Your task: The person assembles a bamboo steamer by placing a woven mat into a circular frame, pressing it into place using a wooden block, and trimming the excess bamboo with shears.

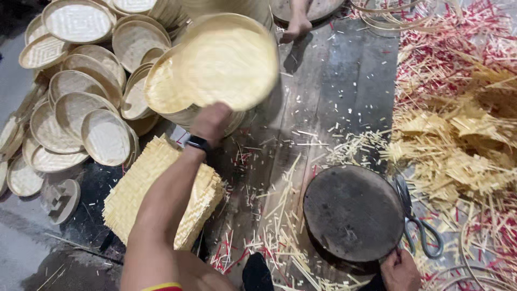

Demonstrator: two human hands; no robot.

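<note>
My left hand (211, 123) is raised over a stack of round woven bamboo trays (161, 89) and grips the near rim of one shallow round tray (229, 59), which is tilted and blurred. A dark watch (197, 142) sits on that wrist. My right hand (399, 269) rests low at the bottom right, fingers closed on the near edge of a dark round wooden block (353, 212) lying on the plank floor. Beneath my left forearm lies a stack of square woven bamboo mats (134, 188).
Many finished round trays (81, 108) pile up at the left. Scissors (417, 221) lie right of the block. Loose bamboo strips and red-tipped offcuts (458, 134) cover the right side. Another person's foot (295, 26) stands at the top centre.
</note>
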